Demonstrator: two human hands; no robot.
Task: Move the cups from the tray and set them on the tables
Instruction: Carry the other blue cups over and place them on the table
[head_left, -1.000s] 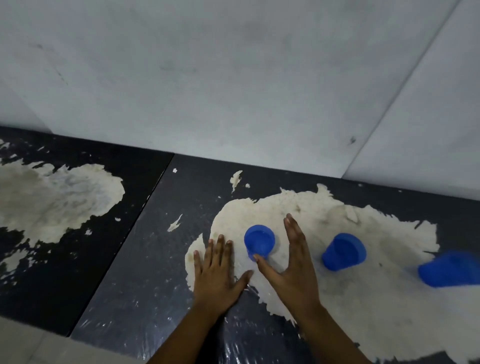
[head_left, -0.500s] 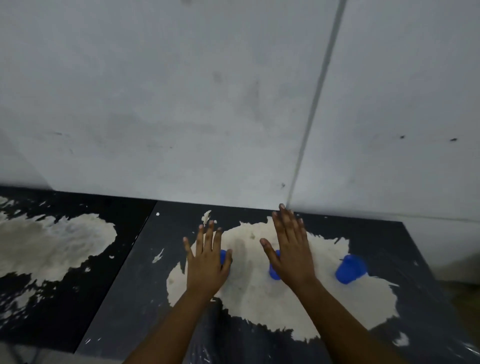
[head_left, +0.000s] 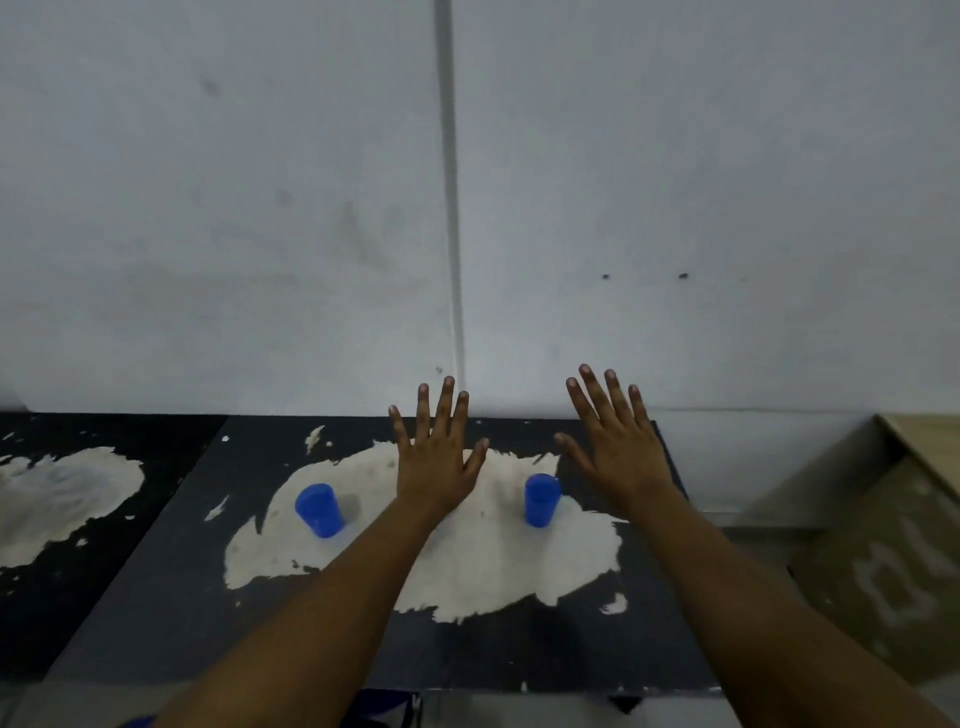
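Wall: fills more of the view than half a second ago (the head has tipped up).
Table: black, with a worn pale patch; it now sits lower in view.
Left hand: raised off the tabletop, fingers spread, holding nothing; earlier it lay low beside a cup.
Right hand: likewise lifted and splayed, empty.
Left cup: blue, standing on the pale patch, now uncovered.
Right cup: blue, standing between the two hands.
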